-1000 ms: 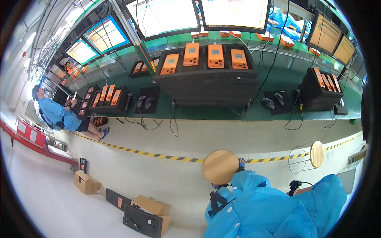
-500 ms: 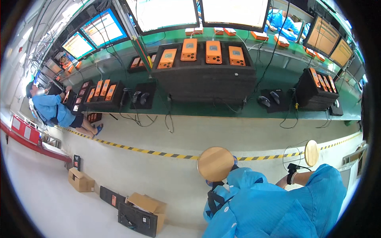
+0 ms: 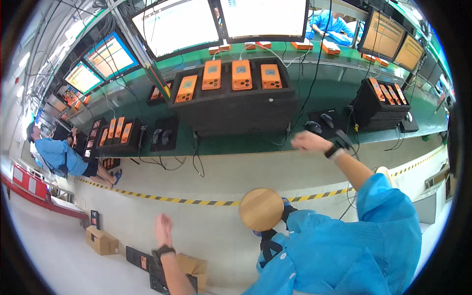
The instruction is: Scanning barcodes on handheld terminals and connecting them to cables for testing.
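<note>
My right hand (image 3: 311,141) is raised at the bench's front edge, near a dark computer mouse (image 3: 313,127) on a black pad. Its fingers look bent, but blur hides whether they are closed; no held thing shows. Low on the left, my left hand (image 3: 163,230) hangs over the floor, smeared by motion, its finger shape unclear. Ahead, orange phones (image 3: 241,74) lean in slots of a large black holder (image 3: 236,115) on the green bench (image 3: 223,148). White cables run to two of them. A round wooden stool (image 3: 261,210) stands in front of my body.
More phones sit in a black holder (image 3: 376,110) at the right and another (image 3: 120,142) at the left. Large monitors (image 3: 179,29) stand behind. A person (image 3: 59,152) sits far left. Cartons (image 3: 102,241) and yellow-black tape (image 3: 172,199) are on the floor; cables hang from the bench.
My right arm has lifted from beside my body and stretched forward to the bench. My left hand and forearm have come into view at lower left. The whole view has shifted slightly.
</note>
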Demonstrator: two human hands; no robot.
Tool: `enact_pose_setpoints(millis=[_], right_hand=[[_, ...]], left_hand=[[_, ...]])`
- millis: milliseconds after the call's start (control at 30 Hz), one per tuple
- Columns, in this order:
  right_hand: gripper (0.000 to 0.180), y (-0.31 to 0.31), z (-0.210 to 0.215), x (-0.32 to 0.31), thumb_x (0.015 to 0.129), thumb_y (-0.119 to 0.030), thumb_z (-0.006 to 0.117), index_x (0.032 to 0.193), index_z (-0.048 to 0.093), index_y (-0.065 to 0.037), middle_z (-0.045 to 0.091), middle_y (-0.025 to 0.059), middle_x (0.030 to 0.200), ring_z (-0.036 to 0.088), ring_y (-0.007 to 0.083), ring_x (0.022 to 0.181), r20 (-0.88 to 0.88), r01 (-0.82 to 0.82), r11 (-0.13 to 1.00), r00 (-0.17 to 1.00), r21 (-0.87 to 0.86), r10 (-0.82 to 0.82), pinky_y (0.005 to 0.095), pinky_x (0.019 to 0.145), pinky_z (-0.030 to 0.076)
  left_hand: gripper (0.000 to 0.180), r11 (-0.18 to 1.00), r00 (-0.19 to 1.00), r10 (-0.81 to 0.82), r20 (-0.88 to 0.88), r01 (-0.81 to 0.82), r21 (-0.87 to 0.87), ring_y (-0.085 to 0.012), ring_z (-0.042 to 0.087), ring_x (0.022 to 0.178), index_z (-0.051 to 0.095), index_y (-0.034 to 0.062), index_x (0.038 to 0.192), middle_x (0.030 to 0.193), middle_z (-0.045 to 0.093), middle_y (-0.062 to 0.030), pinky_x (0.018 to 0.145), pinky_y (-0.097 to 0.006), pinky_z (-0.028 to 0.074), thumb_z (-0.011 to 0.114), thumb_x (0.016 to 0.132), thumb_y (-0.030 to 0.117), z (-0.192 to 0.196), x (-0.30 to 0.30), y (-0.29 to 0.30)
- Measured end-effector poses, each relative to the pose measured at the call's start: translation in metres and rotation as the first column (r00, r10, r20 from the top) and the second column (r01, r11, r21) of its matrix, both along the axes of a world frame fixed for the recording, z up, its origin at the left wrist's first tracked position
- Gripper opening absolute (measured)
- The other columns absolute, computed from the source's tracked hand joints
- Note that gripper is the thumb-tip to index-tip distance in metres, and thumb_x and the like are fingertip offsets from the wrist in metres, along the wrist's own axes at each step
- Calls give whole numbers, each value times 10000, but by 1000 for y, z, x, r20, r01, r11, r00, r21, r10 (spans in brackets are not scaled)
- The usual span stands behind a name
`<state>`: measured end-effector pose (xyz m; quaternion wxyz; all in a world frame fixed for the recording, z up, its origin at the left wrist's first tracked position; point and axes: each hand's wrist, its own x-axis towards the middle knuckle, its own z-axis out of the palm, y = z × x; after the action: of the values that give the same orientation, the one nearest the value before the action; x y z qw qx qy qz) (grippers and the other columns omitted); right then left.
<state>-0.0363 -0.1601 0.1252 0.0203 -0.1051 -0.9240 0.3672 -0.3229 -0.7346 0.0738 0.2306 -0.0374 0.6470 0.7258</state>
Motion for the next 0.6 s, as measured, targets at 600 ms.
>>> enact_pose_setpoints(millis=[600], right_hand=[[249,49,95,-238,937,-209,569,995,662,14,683,78,840,645,158,771,-305,-197,892,950,-406,70,299,723,514]], left_hand=[[188,950,938,-198,-283,254,179,-143,606,803,637,95,1011,882,653,-9,738,-301,478,533,989,251,169,-65,450]])
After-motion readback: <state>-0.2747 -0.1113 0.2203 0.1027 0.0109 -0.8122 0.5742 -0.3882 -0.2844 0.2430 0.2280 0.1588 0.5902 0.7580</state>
